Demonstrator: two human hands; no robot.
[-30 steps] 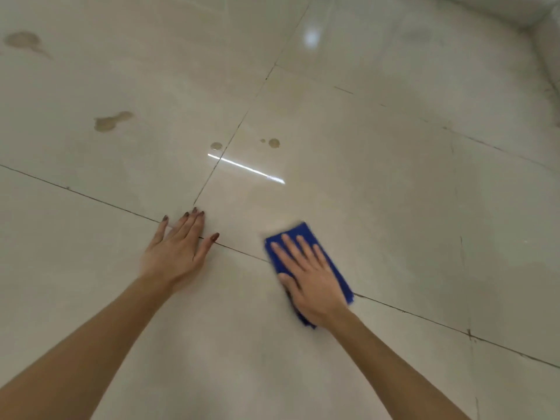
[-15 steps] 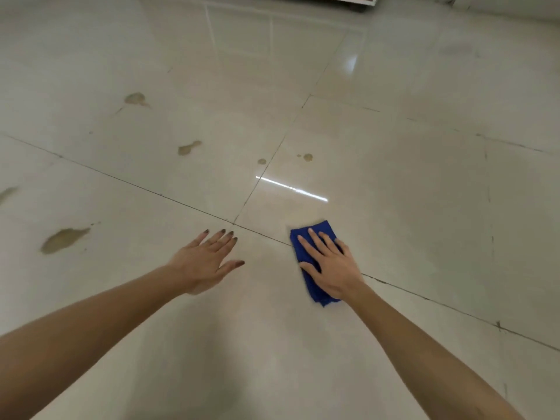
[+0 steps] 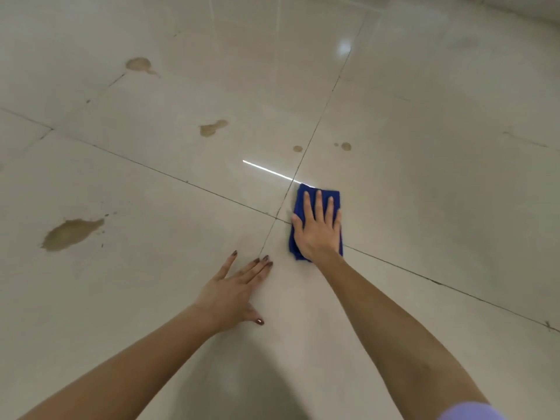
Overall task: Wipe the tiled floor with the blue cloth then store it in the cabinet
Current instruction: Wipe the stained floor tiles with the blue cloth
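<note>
A folded blue cloth point(image 3: 301, 197) lies flat on the glossy beige tiled floor point(image 3: 424, 177), just right of where the grout lines cross. My right hand point(image 3: 318, 228) presses flat on top of it, fingers spread and pointing away from me, covering most of the cloth. My left hand point(image 3: 235, 294) rests palm down on the tile nearer to me and to the left, fingers apart, holding nothing. No cabinet is in view.
Several brown spill stains mark the floor: a large one point(image 3: 71, 233) at the left, one point(image 3: 212, 128) further out, another point(image 3: 139, 63) far left, and small spots point(image 3: 345, 146) beyond the cloth. A wall base runs along the top right.
My right hand has pushed the cloth forward across the grout crossing and turned it straighter. My left hand has shifted closer to me and nearer the cloth. The view has swung left.
</note>
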